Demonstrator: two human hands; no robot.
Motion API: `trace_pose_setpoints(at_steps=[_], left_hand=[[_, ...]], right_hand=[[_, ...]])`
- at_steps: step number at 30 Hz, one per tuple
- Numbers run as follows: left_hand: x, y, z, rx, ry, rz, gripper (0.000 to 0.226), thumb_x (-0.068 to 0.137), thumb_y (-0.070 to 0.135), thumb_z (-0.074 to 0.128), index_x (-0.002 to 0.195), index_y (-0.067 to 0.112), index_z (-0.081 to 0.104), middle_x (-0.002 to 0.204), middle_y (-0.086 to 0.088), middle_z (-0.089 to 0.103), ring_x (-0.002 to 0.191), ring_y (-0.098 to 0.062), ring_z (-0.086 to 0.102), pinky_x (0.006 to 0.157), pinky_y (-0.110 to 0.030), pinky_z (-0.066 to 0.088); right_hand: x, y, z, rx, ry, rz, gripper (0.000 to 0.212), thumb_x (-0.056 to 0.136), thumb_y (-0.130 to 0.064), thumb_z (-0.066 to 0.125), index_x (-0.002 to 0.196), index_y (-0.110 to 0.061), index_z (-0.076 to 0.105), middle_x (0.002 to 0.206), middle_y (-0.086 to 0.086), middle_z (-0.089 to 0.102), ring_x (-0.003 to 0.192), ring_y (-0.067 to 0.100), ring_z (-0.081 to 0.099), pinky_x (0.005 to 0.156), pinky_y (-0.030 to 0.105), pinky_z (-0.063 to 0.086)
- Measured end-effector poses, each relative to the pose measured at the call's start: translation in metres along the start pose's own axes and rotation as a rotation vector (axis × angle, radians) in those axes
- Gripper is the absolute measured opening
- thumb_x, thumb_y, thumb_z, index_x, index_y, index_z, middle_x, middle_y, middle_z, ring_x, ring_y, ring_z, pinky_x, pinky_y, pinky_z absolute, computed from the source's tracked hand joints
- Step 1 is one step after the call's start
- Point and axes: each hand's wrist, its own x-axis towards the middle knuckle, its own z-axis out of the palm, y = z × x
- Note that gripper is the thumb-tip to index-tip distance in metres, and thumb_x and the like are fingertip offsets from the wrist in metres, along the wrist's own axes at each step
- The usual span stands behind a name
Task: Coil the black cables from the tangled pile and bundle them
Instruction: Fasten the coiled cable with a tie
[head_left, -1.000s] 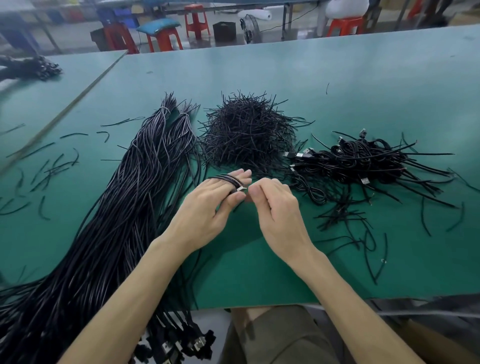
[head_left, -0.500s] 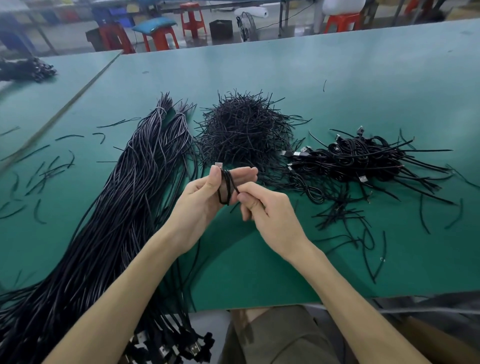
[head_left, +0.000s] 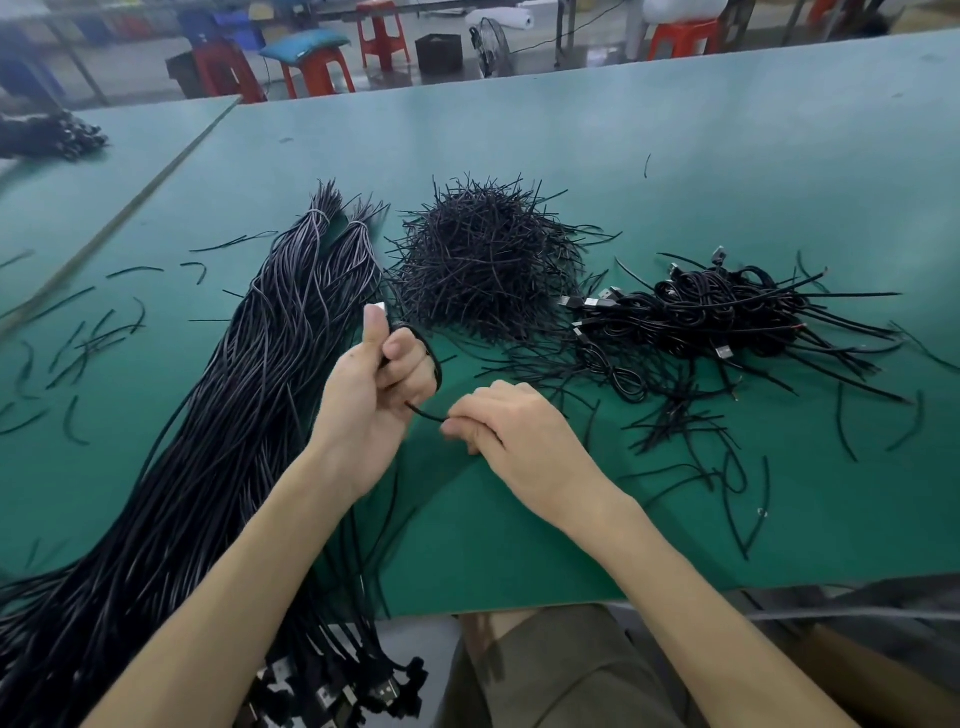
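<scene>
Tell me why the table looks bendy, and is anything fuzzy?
Head view: the wide lens makes the table's edges slant and bow a little. Head view: the stools at the back look soft. Head view: the left hand, the right hand and the cable between them are fairly sharp, with a soft shadow on the table beneath. No strong glare.

Left hand (head_left: 374, 400) grips a small cable coil (head_left: 438, 370), thumb up. Right hand (head_left: 519, 431) just beside it pinches the coil's loose tail, with the tie pile (head_left: 483, 260) beyond both.
</scene>
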Motion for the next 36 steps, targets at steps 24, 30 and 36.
trace_pose_setpoints(at_steps=[24,30,36], left_hand=[[-0.005,-0.008,0.001,0.23,-0.302,0.072,0.041,0.101,0.049,0.038,0.075,0.018,0.048,0.062,0.006,0.037,0.059,-0.014,0.039,0.064,-0.02,0.043],[-0.006,-0.01,0.0,0.275,-0.386,0.009,0.042,0.099,0.054,0.042,0.076,0.019,0.05,0.061,0.003,0.043,0.062,-0.017,0.049,0.068,-0.034,0.045],[-0.006,-0.008,0.003,0.24,-0.41,0.037,0.036,0.104,0.037,0.038,0.082,0.014,0.053,0.065,0.002,0.051,0.076,-0.023,0.061,0.079,-0.032,0.052]], right_hand=[[-0.004,-0.003,0.006,-0.111,0.144,-0.055,0.074,0.095,-0.03,0.068,0.154,-0.002,0.033,0.121,0.004,0.059,0.111,0.015,0.053,0.105,0.03,0.04],[-0.004,-0.005,0.004,-0.014,0.1,0.001,0.078,0.094,-0.016,0.068,0.158,-0.008,0.025,0.146,0.008,0.052,0.122,0.027,0.057,0.103,0.031,0.044],[-0.004,-0.006,0.004,0.048,0.108,-0.001,0.063,0.102,-0.008,0.054,0.159,-0.008,0.026,0.132,0.007,0.053,0.1,0.029,0.063,0.087,0.046,0.053]])
